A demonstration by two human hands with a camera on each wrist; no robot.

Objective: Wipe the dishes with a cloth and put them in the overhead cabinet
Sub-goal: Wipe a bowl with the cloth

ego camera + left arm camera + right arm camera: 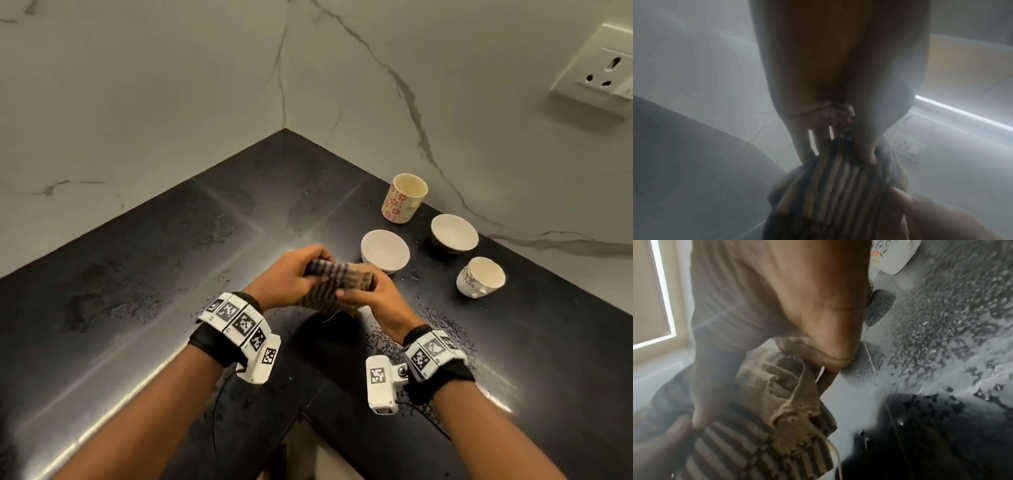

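Across the corner of the black polished stone desk (137,274), wet with droplets near its front edge, both hands meet above the surface. Bunched between them is a brown cloth with dark stripes (329,287), its long axis running from the left hand (291,277) toward the right hand (373,294); each hand's fingers curl round one end. Just beyond the cloth stands a white bowl (385,251), then a black-sided bowl (454,233), a red-flowered mug (404,198) and a small patterned cup (481,277).
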